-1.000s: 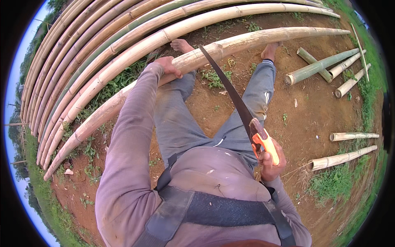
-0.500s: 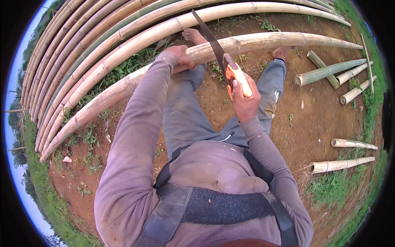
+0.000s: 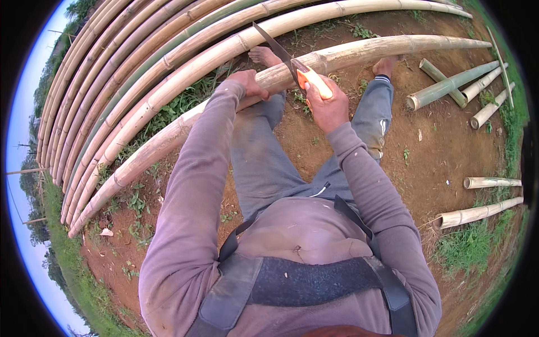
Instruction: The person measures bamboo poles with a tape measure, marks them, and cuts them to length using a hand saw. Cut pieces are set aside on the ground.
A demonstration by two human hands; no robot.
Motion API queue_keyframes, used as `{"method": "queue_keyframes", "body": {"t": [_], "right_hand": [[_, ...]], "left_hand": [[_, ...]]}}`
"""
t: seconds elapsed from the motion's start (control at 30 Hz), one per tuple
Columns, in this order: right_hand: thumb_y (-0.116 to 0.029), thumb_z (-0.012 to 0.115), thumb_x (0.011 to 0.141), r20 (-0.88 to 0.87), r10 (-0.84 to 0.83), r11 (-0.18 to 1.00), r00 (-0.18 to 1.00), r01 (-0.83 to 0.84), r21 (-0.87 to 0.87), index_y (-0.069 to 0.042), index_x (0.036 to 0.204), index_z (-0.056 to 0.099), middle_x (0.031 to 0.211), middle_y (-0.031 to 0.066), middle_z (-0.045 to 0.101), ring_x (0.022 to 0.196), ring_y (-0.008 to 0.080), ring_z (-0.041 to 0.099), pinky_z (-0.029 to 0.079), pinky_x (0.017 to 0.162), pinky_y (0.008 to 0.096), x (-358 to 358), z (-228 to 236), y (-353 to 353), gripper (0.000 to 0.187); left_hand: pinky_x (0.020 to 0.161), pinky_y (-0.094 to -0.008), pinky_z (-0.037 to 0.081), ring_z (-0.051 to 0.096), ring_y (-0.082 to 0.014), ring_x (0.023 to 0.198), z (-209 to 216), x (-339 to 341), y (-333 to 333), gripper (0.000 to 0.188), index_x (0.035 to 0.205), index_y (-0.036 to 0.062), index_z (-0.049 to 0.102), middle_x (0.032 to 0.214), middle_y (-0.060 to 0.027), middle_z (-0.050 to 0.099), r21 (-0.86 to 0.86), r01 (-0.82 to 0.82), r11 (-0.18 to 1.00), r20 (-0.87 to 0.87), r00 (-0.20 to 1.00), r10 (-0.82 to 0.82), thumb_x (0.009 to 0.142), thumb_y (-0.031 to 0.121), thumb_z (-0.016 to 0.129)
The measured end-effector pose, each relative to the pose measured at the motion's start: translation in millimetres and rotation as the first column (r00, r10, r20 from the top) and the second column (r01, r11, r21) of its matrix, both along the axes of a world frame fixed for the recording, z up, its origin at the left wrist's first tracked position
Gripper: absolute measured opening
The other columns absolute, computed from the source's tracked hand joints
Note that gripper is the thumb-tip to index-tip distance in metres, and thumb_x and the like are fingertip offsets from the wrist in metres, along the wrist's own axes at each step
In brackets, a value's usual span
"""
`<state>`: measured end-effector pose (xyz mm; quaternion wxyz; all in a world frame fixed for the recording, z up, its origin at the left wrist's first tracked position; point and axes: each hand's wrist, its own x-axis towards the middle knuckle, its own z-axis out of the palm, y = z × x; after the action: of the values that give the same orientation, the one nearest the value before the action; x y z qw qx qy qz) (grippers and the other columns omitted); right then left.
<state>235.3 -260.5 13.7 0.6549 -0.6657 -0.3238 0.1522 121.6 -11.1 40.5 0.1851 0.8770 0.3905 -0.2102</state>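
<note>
A long pale bamboo pole (image 3: 359, 51) runs across in front of my legs, slanting down to the left. My left hand (image 3: 249, 84) is wrapped over the pole, left of the saw. In my right hand (image 3: 328, 105) is the orange handle of a handsaw (image 3: 273, 44). The dark blade lies across the pole, its tip pointing up and left past the far side. Whether the teeth sit in a cut cannot be made out.
Many bamboo poles (image 3: 185, 53) lie side by side beyond, at the far left. Shorter bamboo pieces (image 3: 443, 90) are crossed on the soil at right, with two more cut lengths (image 3: 477, 213) lower down. My bare feet (image 3: 264, 56) rest around the pole.
My right hand has moved forward and slightly left, pushing the saw farther across the pole. The left hand keeps its grip on the bamboo. The whole view has shifted a little.
</note>
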Motion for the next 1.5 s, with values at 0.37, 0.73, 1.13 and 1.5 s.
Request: {"method": "queue_keyframes", "body": {"t": [0.37, 0.73, 1.13, 1.5], "right_hand": [[-0.012, 0.071, 0.100, 0.207, -0.002, 1.000, 0.978, 0.003, -0.006, 0.005, 0.133, 0.062, 0.119, 0.0169, 0.074, 0.102, 0.0198, 0.075, 0.060, 0.087, 0.0329, -26, -39, -93, 0.038], [-0.010, 0.066, 0.103, 0.046, 0.144, 0.990, 0.989, -0.143, -0.012, 0.013, 0.143, 0.049, 0.141, 0.0271, 0.061, 0.122, 0.0336, 0.068, 0.058, 0.105, 0.0413, -57, -41, -223, 0.049], [-0.010, 0.072, 0.099, 0.003, 0.080, 0.997, 0.997, -0.080, -0.019, 0.006, 0.137, 0.061, 0.124, 0.0184, 0.074, 0.108, 0.0193, 0.073, 0.059, 0.091, 0.0323, -30, -38, -105, 0.043], [-0.012, 0.076, 0.097, -0.045, 0.094, 0.995, 0.995, -0.095, -0.017, 0.000, 0.131, 0.068, 0.112, 0.0146, 0.077, 0.093, 0.0158, 0.074, 0.058, 0.081, 0.0321, 5, -8, -3, 0.037]], "left_hand": [[0.105, -0.0398, 0.049, 0.066, -0.0354, 0.122, -13, -4, 3, 0.090, 0.129, 0.0045, 0.067, 0.128, -0.0206, 0.071, -0.018, -0.020, 1.000, -0.002, 1.000, 0.020, 0.056, 0.053, 0.088], [0.103, -0.0405, 0.050, 0.067, -0.0354, 0.120, -20, -16, 10, 0.088, 0.128, 0.0051, 0.067, 0.125, -0.0204, 0.071, -0.019, -0.028, 0.999, -0.009, 1.000, 0.028, 0.058, 0.054, 0.087], [0.107, -0.0403, 0.050, 0.066, -0.0366, 0.125, -16, -23, 6, 0.089, 0.134, 0.0069, 0.066, 0.132, -0.0205, 0.070, 0.042, -0.028, 0.999, 0.024, 0.999, 0.027, 0.060, 0.051, 0.087], [0.107, -0.0417, 0.050, 0.066, -0.0369, 0.124, -5, -7, -4, 0.093, 0.140, 0.0100, 0.062, 0.131, -0.0192, 0.071, 0.044, -0.019, 0.999, 0.002, 1.000, 0.019, 0.061, 0.052, 0.088]]}}
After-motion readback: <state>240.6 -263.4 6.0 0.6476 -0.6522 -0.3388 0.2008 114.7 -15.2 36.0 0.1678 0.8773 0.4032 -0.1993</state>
